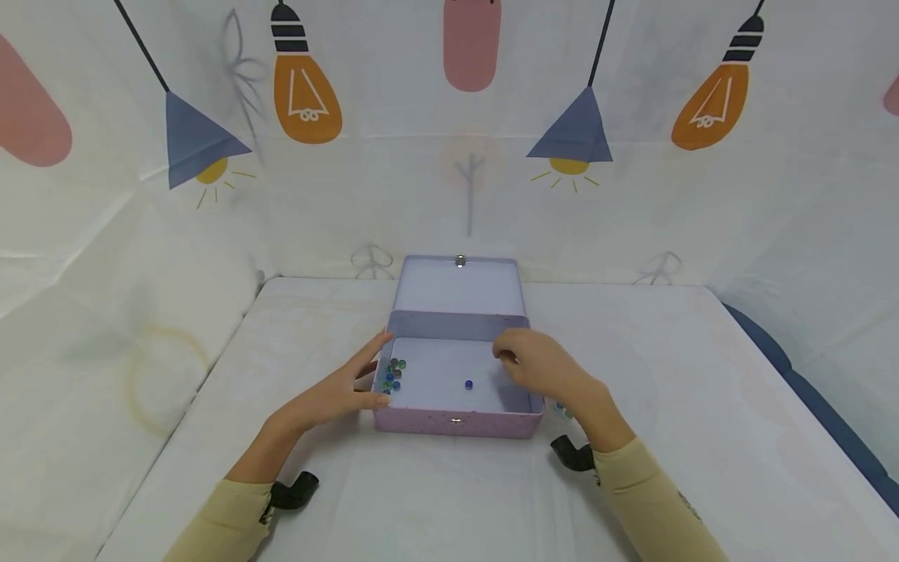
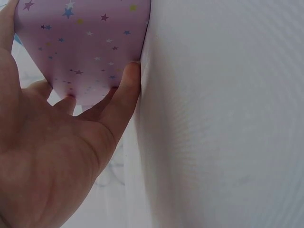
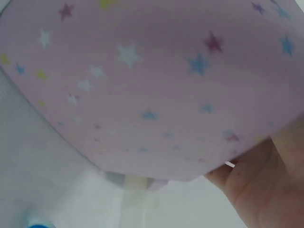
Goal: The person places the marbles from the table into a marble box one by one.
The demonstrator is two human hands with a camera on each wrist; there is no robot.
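Observation:
A lilac tin box (image 1: 458, 424) printed with small stars stands on the table with its lid (image 1: 458, 285) swung back. Inside, several glass marbles (image 1: 396, 375) cluster along the left wall, and a lone blue marble (image 1: 468, 385) lies nearer the middle. My left hand (image 1: 330, 398) spreads along the box's left side, thumb near the front corner and a finger at the rim farther back; the left wrist view shows fingertips against the starred wall (image 2: 90, 47). Over the box's right part, my right hand (image 1: 537, 363) has bent fingers; their tips are hidden, so I cannot tell whether they hold anything.
Several more marbles (image 1: 564, 409) lie on the white tabletop (image 1: 435, 499) just right of the box, partly behind the right wrist. In the right wrist view a blue round thing (image 3: 39, 226) shows at the bottom edge. A printed cloth (image 1: 393, 203) hangs behind the table.

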